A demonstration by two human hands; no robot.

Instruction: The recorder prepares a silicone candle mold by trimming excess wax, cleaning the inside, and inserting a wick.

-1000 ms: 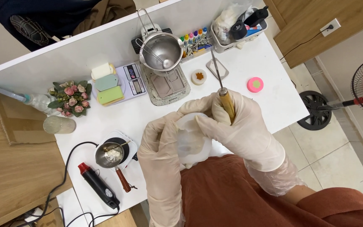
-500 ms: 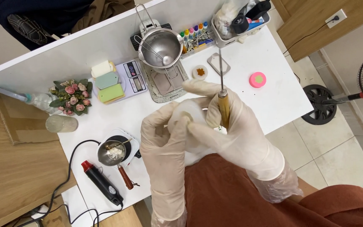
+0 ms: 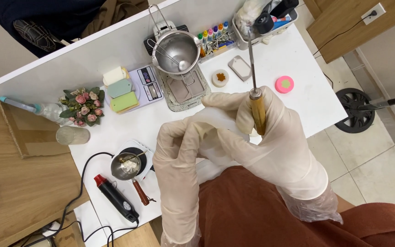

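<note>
Gloved right hand [image 3: 270, 142] gripping wooden-handled metal pick [image 3: 256, 98], gloved left hand [image 3: 184, 151] cupping white round object [image 3: 216, 132], above white table [image 3: 307, 98]

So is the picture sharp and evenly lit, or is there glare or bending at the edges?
Head view: sharp and evenly lit, shadows soft; small highlights glint on the steel pitcher; the gloved left hand and right hand are crisp around the wooden-handled tool; the table edge bows slightly, a wide-lens effect.

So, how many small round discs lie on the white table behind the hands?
2: a cream disc with an orange centre beside the metal tray, and a pink disc further right. The hands may hide others.
</note>
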